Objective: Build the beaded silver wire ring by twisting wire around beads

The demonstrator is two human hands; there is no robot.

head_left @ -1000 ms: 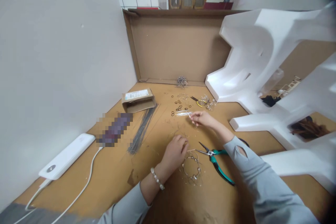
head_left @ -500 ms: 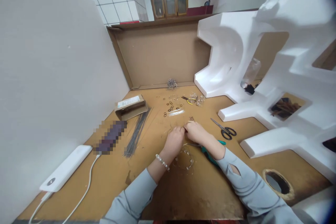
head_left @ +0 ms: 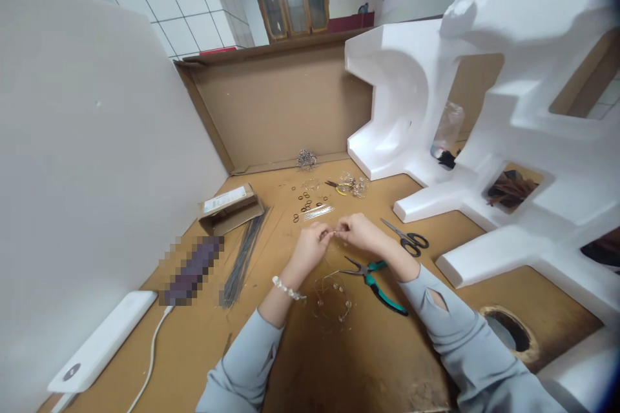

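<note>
Here's the tan fibreboard work surface [head_left: 339,361], and lying right on it, teal-handled pliers [head_left: 372,284] in the middle of the action! A wire ring [head_left: 333,300] sits just left of them, black-handled scissors [head_left: 409,239] just beyond, and a bundle of steel rods [head_left: 242,264] well left!

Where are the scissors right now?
In the head view, the black-handled scissors lie right of the person's right hand, above the teal-handled pliers and just below the arm of the white foam block.

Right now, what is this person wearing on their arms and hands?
The left sleeve and right sleeve are long and pale grey; the right has a small oval cut-out near the wrist. The left hand and right hand are gloveless, and a bracelet of white pearl-like beads circles the left wrist.
</note>
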